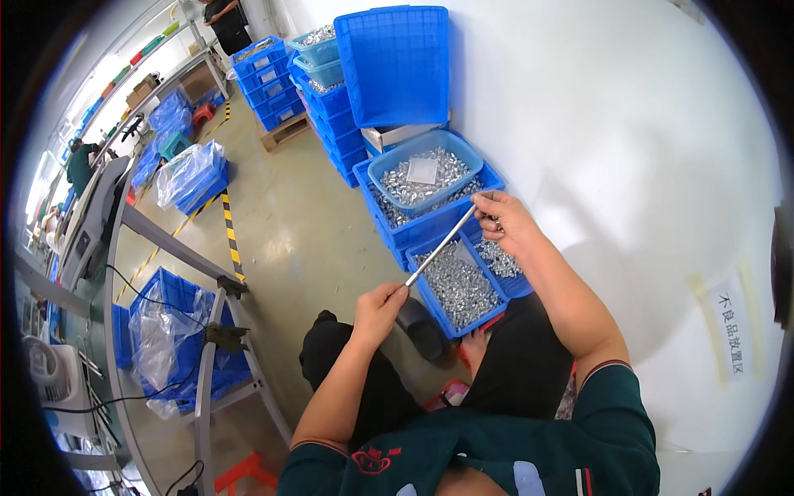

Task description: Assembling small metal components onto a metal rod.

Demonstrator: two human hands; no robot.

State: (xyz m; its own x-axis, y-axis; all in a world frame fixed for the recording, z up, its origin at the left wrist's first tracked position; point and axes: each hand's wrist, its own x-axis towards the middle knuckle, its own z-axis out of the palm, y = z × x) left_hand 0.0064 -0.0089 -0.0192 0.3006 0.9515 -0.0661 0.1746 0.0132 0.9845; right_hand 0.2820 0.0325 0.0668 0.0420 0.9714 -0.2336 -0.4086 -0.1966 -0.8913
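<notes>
A thin metal rod (441,245) runs slanted between my two hands. My left hand (379,309) grips its lower end above my knees. My right hand (506,223) pinches the upper end and also seems to hold a few small silver parts in the palm. Below the rod sits a blue crate (432,304) full of small shiny metal parts, with a second such crate (519,285) to its right under my right hand. I am seated, with dark trousers and a dark shoe (422,329) by the crate.
Stacked blue crates (430,225) topped by a light blue tub of metal parts (426,178) stand against the white wall. An upright blue lid (395,66) leans behind. More crate stacks (269,78) are farther back. A metal frame table (211,331) with bagged crates is on my left.
</notes>
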